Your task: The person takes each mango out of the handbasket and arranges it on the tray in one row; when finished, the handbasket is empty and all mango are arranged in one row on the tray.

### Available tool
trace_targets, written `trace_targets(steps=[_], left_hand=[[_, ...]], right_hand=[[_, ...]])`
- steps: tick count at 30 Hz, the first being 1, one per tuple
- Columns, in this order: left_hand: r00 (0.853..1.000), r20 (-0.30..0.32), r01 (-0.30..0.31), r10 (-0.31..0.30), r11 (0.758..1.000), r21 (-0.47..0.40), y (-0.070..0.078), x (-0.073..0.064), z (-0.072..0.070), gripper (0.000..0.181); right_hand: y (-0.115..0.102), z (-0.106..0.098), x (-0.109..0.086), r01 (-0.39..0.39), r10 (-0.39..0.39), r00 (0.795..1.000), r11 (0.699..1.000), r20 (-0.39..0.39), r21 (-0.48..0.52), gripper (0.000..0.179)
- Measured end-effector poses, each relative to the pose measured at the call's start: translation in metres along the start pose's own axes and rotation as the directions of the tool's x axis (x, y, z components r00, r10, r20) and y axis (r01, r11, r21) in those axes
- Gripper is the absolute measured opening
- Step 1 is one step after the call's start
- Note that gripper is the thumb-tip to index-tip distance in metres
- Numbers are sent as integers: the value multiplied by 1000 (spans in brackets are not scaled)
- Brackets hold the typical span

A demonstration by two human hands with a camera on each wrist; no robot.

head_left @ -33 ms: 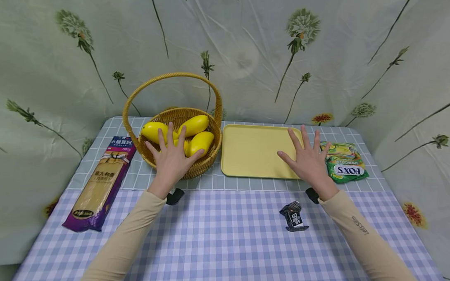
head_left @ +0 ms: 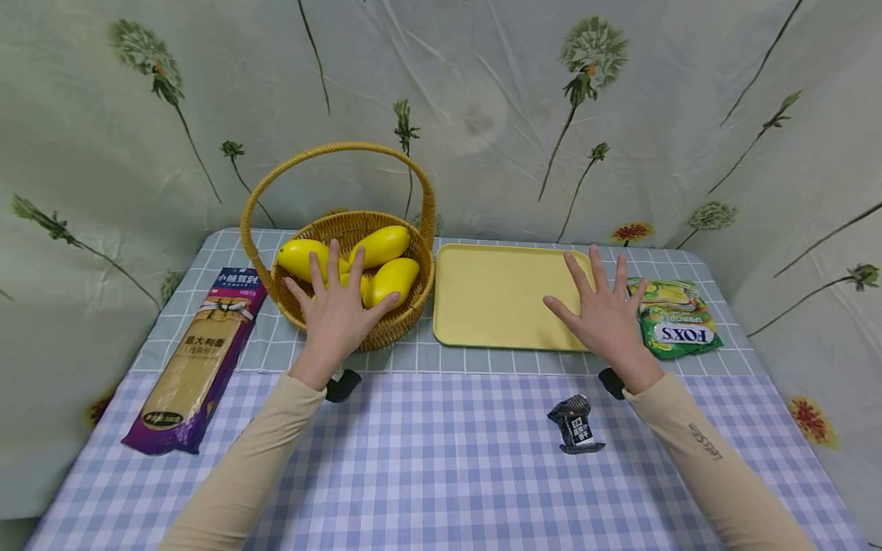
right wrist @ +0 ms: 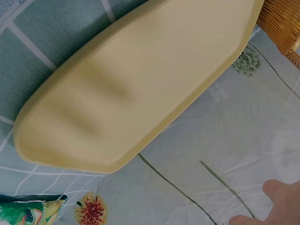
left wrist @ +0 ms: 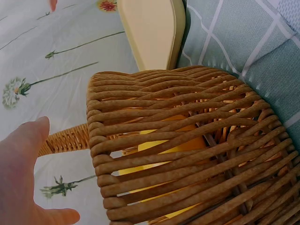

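Note:
My left hand point(head_left: 335, 308) is spread with straight fingers in front of a wicker basket point(head_left: 388, 332), holding nothing. Inside the basket lie several yellow mango-shaped fruits point(head_left: 382, 246), partly hidden behind the fingers. The basket's woven side point(left wrist: 187, 150) fills much of the left wrist view, with the left thumb and a finger apart from it at the left. Fingers also spread, my right hand point(head_left: 609, 318) hovers over the right end of a yellow tray point(head_left: 506, 298) and holds nothing. Just right of that hand is a green FOX'S packet point(head_left: 676, 320).
A long purple packet of pasta point(head_left: 197, 356) lies left of the basket. A small black packet point(head_left: 577, 424) is on the blue checked tablecloth point(head_left: 434, 470) near the right forearm. Behind the table hangs a floral curtain point(head_left: 476, 106). The basket's tall handle point(head_left: 343, 146) arches upward.

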State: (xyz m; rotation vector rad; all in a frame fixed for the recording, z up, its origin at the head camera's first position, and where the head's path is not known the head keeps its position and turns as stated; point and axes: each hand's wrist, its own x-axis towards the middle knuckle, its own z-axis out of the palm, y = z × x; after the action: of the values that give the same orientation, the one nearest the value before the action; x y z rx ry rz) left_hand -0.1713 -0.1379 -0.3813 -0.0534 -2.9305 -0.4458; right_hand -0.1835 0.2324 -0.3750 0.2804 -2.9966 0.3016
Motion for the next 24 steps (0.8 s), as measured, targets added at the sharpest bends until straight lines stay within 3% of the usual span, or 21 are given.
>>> trace_targets(steps=[11,24], left_hand=[[1000,-5,2,-2,1000,-3,-3,-1,1,91],[1000,-8,-5,5,1000,-19,-3,-2,1,91]], right_hand=[[1,5,1,-5,5,1000,1000,22,5,79],[-10,0,5,32,-32,999,999,-13,4,77]])
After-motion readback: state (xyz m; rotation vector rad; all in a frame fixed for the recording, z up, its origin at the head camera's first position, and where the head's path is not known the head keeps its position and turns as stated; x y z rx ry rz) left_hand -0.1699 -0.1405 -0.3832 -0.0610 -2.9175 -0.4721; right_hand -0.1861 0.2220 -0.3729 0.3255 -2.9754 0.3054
